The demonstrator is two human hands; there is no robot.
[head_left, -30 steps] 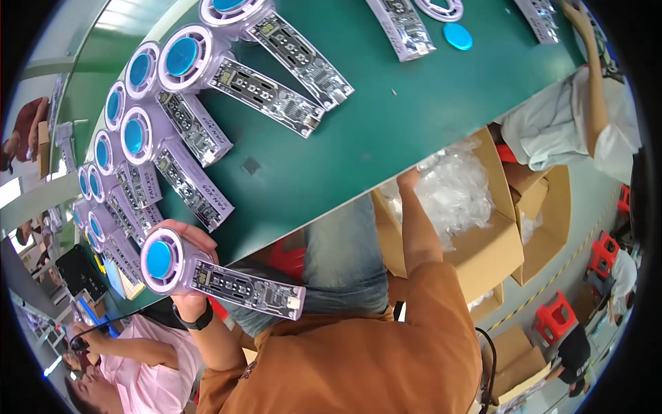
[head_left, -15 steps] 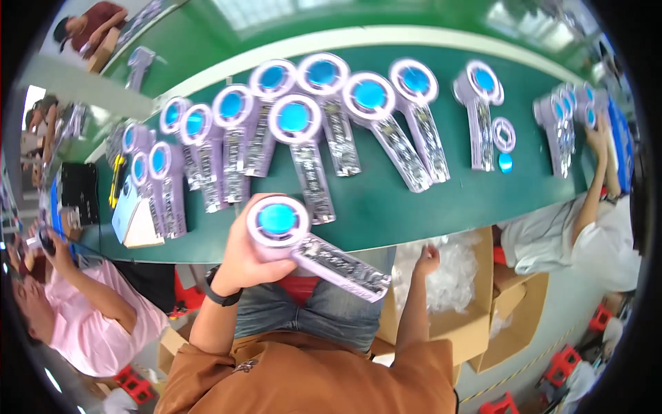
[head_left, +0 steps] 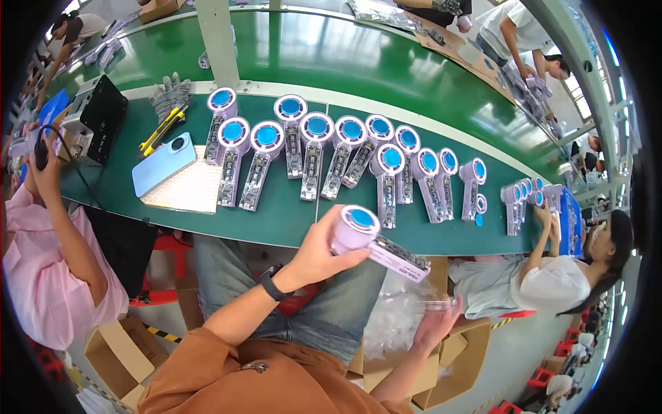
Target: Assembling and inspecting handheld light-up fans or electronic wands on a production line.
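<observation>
My left hand (head_left: 314, 252) is wrapped round the head of a lilac handheld fan (head_left: 353, 241), above my lap at the table's front edge. A blue disc sits in the middle of its ring, and the handle points right, its circuit board uncovered. My right hand (head_left: 436, 328) is beside an open carton, fingers closed on a clear plastic piece (head_left: 434, 304) that motion smears. The carton holds a heap of clear plastic pieces (head_left: 394, 314). Several similar lilac fans (head_left: 312, 165) lie in a loose row on the green table (head_left: 289, 224), blue discs facing up.
At the left lie a light-blue phone (head_left: 164, 165), a yellow cutter (head_left: 163, 131), grey gloves (head_left: 171, 96) and a black box (head_left: 95, 117). A loose ring (head_left: 481, 203) and blue disc (head_left: 479, 220) are at the right. Co-workers sit on both sides. An empty-looking carton (head_left: 124, 355) stands lower left.
My view has swung toward the right. My left hand still holds the fan, now tilted more edge-on. My right hand has come back from over the carton with a clear piece.
</observation>
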